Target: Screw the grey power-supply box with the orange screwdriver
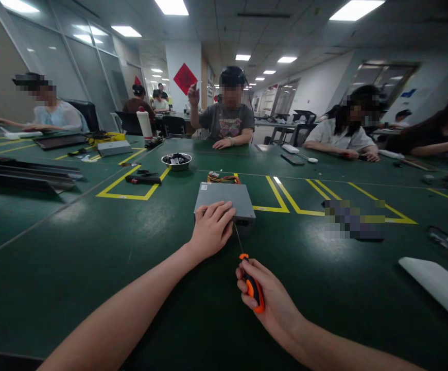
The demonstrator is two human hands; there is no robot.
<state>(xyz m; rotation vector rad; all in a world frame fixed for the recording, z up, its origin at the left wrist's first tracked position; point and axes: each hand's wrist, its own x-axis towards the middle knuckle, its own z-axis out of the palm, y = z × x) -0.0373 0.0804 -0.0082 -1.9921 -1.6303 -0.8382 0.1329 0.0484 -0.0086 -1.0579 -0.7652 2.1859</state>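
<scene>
A grey metal computer power supply unit [227, 198] lies on the green table in front of me, with its socket side towards me. My left hand [212, 229] is laid over its near left edge, fingers bent across the top and holding it; the thumb is hidden. In my right hand [260, 286] is an orange and black screwdriver [253, 288], the fingers wrapped round its handle. Its thin shaft points up and away to the near face of the unit, beside my left hand. Whether the tip sits in a screw is too small to tell. Coloured cables [224, 179] bunch behind the unit.
Beyond the unit stands a metal bowl [176, 161] of dark small parts. A black tool [142, 180] lies within yellow tape [121, 196] on the left. To the right are a blurred-out object [353, 221] and a white item [436, 283]. Several people sit around the table.
</scene>
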